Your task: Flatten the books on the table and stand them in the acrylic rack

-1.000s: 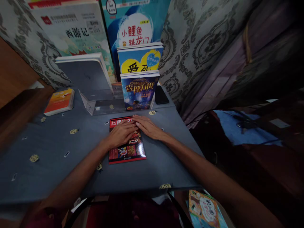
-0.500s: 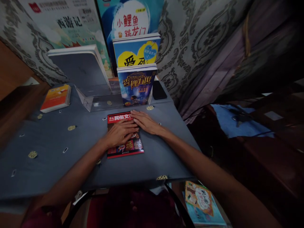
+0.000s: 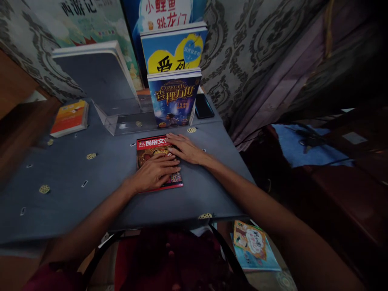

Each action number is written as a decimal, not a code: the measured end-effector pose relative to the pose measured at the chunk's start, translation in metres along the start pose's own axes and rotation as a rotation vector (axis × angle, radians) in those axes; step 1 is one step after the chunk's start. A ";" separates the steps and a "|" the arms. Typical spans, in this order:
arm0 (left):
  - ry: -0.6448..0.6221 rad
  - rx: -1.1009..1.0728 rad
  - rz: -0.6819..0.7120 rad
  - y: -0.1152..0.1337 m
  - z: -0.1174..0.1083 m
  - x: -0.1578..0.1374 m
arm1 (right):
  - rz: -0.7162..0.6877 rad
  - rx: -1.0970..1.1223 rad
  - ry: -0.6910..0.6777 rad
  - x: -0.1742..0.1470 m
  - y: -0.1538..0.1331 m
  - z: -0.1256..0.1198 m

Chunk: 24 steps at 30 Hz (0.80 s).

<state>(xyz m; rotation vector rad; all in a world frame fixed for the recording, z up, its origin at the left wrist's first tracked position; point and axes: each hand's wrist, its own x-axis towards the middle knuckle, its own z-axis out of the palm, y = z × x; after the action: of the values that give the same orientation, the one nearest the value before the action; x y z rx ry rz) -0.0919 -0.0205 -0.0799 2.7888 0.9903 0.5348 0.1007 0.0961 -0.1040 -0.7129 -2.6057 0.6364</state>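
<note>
The left hand (image 3: pixel 156 173) and, at its two o'clock, the right hand (image 3: pixel 185 149) lie flat, grips holding nothing, seemingly smoothing a glossy red-and-black paperback book (image 3: pixel 150 154), any lift calling for curled fingers.

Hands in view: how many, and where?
2: the left hand lies across the red book; the right hand rests at its far right corner.

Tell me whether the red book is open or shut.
Shut: the red book lies flat, its titled cover facing up, the left hand across it.
</note>
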 end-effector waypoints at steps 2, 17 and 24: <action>-0.010 -0.015 -0.007 0.006 0.001 -0.003 | 0.002 -0.013 -0.002 0.000 0.000 0.001; -0.024 0.141 -0.088 0.065 0.007 -0.024 | 0.021 -0.164 -0.011 -0.005 -0.010 0.006; -0.019 0.290 -0.260 0.096 0.016 -0.023 | -0.010 -0.219 -0.019 -0.034 -0.040 0.011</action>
<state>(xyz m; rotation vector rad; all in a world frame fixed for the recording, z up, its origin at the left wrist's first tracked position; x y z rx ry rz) -0.0461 -0.1096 -0.0777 2.8294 1.5058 0.3533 0.1083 0.0430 -0.1004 -0.7608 -2.7218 0.3584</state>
